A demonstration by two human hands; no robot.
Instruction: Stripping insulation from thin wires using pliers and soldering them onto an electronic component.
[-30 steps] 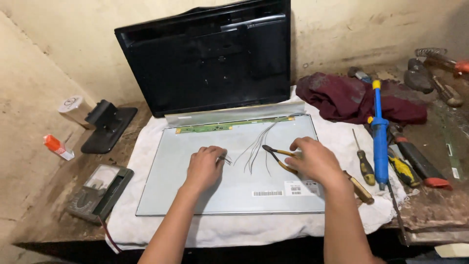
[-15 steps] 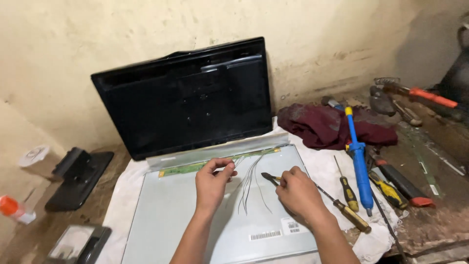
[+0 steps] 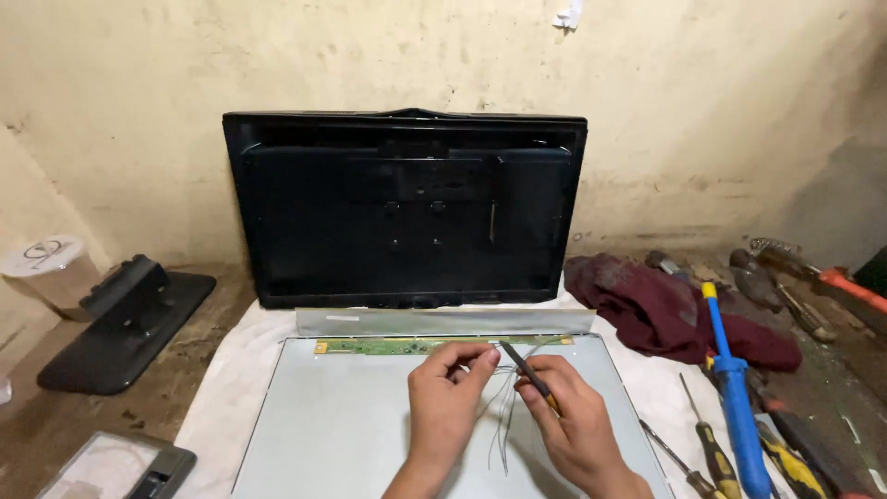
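A: Thin wires (image 3: 504,416), a loose bundle of them, lie on the grey panel (image 3: 351,425) just below the green circuit strip (image 3: 407,346) at the panel's top edge. I log them as fanning down from between the two hands toward the near edge.

B: Hands?

A: Left hand (image 3: 443,402) sits over the middle of the panel, thumb and forefinger pinched together at the upper end of the wires. I can't tell whether it grips one strand or several. Right hand (image 3: 577,425) is just beside it, fingers closed around a slim dark tool (image 3: 528,374) with a yellowish grip; its tip points up and left, to the spot where the left hand's fingertips meet.

B: Where does the panel rest?

A: Flat on a white cloth (image 3: 231,388) over the bench. A silver strip (image 3: 443,322) runs along its far edge. Behind that, a black monitor shell (image 3: 402,208) stands upright against the wall, back side facing me.

B: Surroundings?

A: Right of the panel: a dark red rag (image 3: 665,310), a blue soldering iron (image 3: 735,388) with a yellow tip end, several screwdrivers (image 3: 711,448), more tools further right. Left: a black monitor stand (image 3: 125,319) and a white cup (image 3: 51,273) near the wall, well apart from the hands. A grey framed piece (image 3: 120,471) shows at the lower left corner, partly cut off.
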